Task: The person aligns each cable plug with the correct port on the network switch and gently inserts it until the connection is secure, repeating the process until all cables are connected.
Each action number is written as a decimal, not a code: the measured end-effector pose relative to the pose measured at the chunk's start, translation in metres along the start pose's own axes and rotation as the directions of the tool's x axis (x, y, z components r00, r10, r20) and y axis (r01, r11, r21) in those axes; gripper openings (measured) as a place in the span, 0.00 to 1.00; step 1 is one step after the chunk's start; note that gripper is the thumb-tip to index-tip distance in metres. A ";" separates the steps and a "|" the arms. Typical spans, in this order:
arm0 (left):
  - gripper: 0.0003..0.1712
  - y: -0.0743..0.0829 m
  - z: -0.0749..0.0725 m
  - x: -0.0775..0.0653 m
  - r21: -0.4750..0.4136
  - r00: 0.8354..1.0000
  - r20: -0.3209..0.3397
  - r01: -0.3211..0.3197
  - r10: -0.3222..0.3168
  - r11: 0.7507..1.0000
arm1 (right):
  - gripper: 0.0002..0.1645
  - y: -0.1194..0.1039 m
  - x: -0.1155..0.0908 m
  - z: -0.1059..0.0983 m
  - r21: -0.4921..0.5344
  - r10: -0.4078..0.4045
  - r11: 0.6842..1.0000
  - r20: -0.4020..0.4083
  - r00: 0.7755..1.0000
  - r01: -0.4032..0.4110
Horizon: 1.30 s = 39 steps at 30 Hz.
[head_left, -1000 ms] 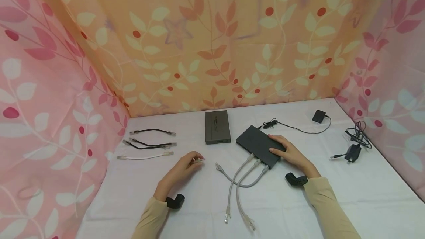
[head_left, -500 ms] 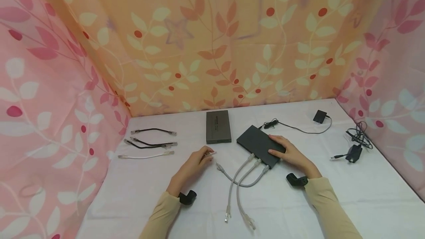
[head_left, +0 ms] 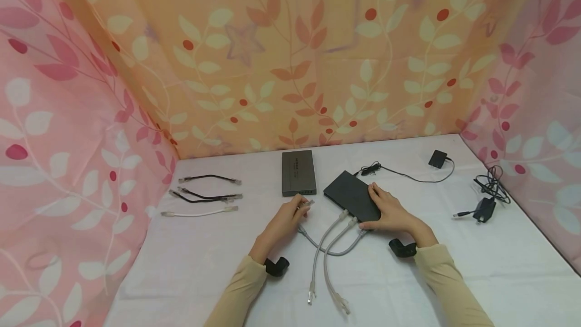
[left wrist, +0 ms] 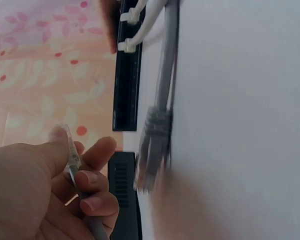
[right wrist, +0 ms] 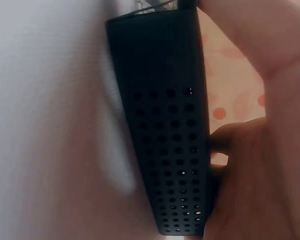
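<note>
In the head view my left hand [head_left: 286, 218] is in front of the grey-brown switch box. It pinches a grey network cable [left wrist: 74, 175] near its clear plug, the plug pointing up past the thumb in the left wrist view; the rest is partly hidden by the palm. My right hand [head_left: 394, 214] grips the right end of a black network switch [head_left: 349, 193], thumb at the port edge, fingers over the top. Three grey network cables are plugged into its near side. One cable's loose plug [left wrist: 151, 155] lies close to my left hand. Round vent holes [right wrist: 175, 150] cover the switch's end.
The grey-brown switch box [head_left: 298, 173] lies behind. Several short cables, black [head_left: 211, 177] and white [head_left: 199, 213], lie at the left. A power adapter [head_left: 438, 159] is wired to the black switch; another adapter [head_left: 483, 210] with a coiled lead lies at the right.
My left hand has moved right and away from me with the cable, closer to the black switch. My right hand has shifted its hold, the thumb now down at the port edge.
</note>
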<state>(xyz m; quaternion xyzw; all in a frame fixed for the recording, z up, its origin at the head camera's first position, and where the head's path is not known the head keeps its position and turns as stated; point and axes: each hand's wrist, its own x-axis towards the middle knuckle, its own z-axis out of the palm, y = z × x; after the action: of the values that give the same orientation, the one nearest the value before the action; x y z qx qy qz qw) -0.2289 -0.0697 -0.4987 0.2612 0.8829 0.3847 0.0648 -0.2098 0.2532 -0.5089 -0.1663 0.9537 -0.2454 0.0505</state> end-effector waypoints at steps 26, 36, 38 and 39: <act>0.11 0.022 0.041 0.032 -0.044 0.994 0.027 0.109 -0.108 0.993 | 0.67 -0.018 0.002 -0.002 -0.167 0.043 0.984 -0.071 0.997 -0.055; 0.12 0.025 0.048 0.039 -0.095 0.993 0.022 0.116 -0.114 0.989 | 0.67 -0.017 0.003 -0.003 -0.230 0.050 0.971 -0.071 0.996 -0.065; 0.12 0.026 0.050 0.040 -0.104 0.993 0.022 0.118 -0.116 0.988 | 0.67 -0.016 0.003 -0.002 -0.229 0.053 0.971 -0.069 0.996 -0.068; 0.12 0.026 0.050 0.041 -0.107 0.993 0.025 0.120 -0.118 0.987 | 0.68 -0.015 0.003 -0.002 -0.226 0.056 0.972 -0.067 0.996 -0.070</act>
<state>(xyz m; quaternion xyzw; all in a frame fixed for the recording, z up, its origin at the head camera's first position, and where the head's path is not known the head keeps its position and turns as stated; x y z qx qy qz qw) -0.2372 -0.0017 -0.5115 0.2076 0.8741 0.4252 0.1097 -0.2087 0.2402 -0.4999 -0.1333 0.9815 -0.1374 0.0100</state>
